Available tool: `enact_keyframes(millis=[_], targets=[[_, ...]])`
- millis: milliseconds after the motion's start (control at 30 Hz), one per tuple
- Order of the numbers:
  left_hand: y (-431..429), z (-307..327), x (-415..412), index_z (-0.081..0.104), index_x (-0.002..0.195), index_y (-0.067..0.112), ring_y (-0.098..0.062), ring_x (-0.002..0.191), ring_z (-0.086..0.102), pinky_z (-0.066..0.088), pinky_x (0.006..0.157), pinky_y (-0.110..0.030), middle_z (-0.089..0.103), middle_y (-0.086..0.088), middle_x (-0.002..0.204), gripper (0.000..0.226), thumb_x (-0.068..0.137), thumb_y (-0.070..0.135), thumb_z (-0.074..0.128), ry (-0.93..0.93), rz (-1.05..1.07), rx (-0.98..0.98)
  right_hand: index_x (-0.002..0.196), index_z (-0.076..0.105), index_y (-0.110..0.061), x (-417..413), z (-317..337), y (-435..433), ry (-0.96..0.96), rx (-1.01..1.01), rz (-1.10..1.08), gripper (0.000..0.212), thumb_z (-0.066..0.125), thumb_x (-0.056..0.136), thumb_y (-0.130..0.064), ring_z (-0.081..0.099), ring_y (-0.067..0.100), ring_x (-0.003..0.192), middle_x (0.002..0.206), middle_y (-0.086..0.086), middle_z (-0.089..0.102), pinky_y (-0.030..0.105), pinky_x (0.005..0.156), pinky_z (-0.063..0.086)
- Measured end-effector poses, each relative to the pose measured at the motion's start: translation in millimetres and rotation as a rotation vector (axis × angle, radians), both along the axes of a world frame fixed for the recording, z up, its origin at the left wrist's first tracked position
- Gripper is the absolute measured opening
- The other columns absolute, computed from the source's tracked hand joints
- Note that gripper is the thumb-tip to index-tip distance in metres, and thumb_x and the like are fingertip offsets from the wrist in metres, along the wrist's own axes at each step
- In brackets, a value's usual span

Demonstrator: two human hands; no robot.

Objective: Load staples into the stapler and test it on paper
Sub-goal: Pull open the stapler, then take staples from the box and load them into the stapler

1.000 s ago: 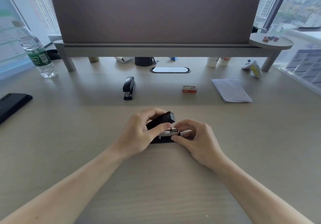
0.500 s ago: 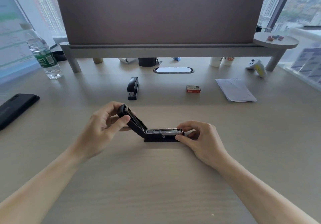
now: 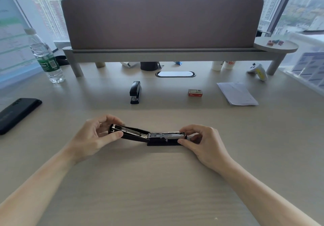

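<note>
From the head view, the black stapler (image 3: 157, 135) lies opened out near the middle of the table (image 3: 157, 187), its metal magazine facing up, so this looks like the opening step of loading. The left hand (image 3: 93, 138) grips the folded-back lid between thumb and curled fingers, while the right hand (image 3: 204, 142) pinches the front end of the base. Both forearms reach in low over the table. Next, I'd guess, one hand must let go and fetch the red staple box (image 3: 195, 92), well apart beyond; the paper (image 3: 236, 94) waits further right.

No legible text; bottle label (image 3: 48, 65), staple box (image 3: 195, 92) print blurred.
</note>
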State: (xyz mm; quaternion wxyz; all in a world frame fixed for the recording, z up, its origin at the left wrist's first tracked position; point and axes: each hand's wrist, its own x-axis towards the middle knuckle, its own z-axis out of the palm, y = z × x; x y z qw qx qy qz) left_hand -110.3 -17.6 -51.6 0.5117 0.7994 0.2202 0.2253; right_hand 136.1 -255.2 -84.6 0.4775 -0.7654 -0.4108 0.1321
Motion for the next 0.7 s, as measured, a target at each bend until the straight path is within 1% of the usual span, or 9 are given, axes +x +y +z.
enact_keyframes(millis=[67,133,167,233,300,400,500,567,700], targets=[[-2,8,8,0.074,0.103,0.019,-0.007,0.102,0.073,0.055,0.093,-0.017,0.078,0.004,0.107,0.032,0.076,0.021,0.09,0.051,0.014,0.115,0.1,0.08,-0.033,0,0,-1,0.006,-0.008,0.015,0.026,0.091,0.078,-0.024,0.067,0.013,0.065,0.091,-0.01,0.078,0.013,0.069,0.051],[-7,18,16,0.073,0.105,0.029,0.007,0.095,0.067,0.049,0.088,-0.009,0.074,0.019,0.098,0.037,0.074,0.033,0.092,0.183,0.025,0.432,0.104,0.078,-0.035,2,7,-2,0.019,-0.005,0.044,0.031,0.091,0.076,-0.027,0.069,0.011,0.068,0.094,-0.013,0.076,0.012,0.071,0.052],[-10,26,21,0.071,0.106,0.033,0.013,0.091,0.062,0.046,0.084,-0.007,0.068,0.026,0.094,0.038,0.074,0.039,0.091,0.245,0.017,0.579,0.105,0.078,-0.035,6,12,-1,0.007,0.01,0.054,0.031,0.09,0.077,-0.029,0.07,0.008,0.074,0.096,-0.015,0.075,0.013,0.074,0.054],[-18,40,35,0.067,0.112,0.037,0.018,0.097,0.057,0.046,0.089,-0.012,0.063,0.031,0.102,0.044,0.074,0.054,0.084,0.313,-0.056,0.708,0.106,0.077,-0.032,24,28,9,-0.045,0.048,0.042,0.023,0.085,0.084,-0.031,0.07,0.004,0.09,0.097,-0.018,0.076,0.017,0.078,0.055],[-28,48,53,0.063,0.121,0.041,0.009,0.112,0.057,0.049,0.097,-0.024,0.063,0.028,0.117,0.057,0.073,0.068,0.075,0.384,-0.13,0.74,0.108,0.077,-0.027,52,47,28,-0.098,0.049,-0.013,0.017,0.078,0.091,-0.031,0.068,0.0,0.09,0.094,-0.016,0.076,0.018,0.077,0.052],[-44,47,86,0.057,0.131,0.044,-0.005,0.118,0.057,0.047,0.091,-0.026,0.059,0.024,0.118,0.061,0.077,0.069,0.071,0.586,-0.227,0.816,0.117,0.073,-0.02,99,61,59,-0.18,-0.059,-0.076,0.024,0.075,0.094,-0.028,0.067,0.007,0.095,0.102,-0.011,0.073,0.016,0.076,0.046],[-45,32,104,0.065,0.115,0.04,-0.008,0.102,0.061,0.054,0.088,-0.031,0.061,0.019,0.103,0.043,0.077,0.06,0.072,0.616,-0.325,0.723,0.132,0.064,-0.016,138,49,80,-0.324,-0.297,-0.081,0.043,0.075,0.092,-0.031,0.063,0.022,0.115,0.124,0.003,0.069,0.027,0.092,0.044],[-40,24,106,0.07,0.103,0.036,-0.006,0.089,0.062,0.056,0.082,-0.033,0.066,0.016,0.094,0.032,0.077,0.055,0.071,0.589,-0.346,0.692,0.142,0.055,-0.016,153,38,87,-0.351,-0.425,-0.07,0.055,0.074,0.093,-0.031,0.053,0.031,0.133,0.142,0.01,0.06,0.035,0.106,0.041],[-38,19,104,0.074,0.096,0.031,-0.004,0.083,0.061,0.053,0.078,-0.031,0.068,0.015,0.089,0.024,0.08,0.049,0.073,0.508,-0.367,0.64,0.152,0.044,-0.015,165,25,104,-0.317,-0.463,-0.059,0.061,0.068,0.098,-0.029,0.042,0.035,0.144,0.154,0.013,0.049,0.039,0.116,0.035]])
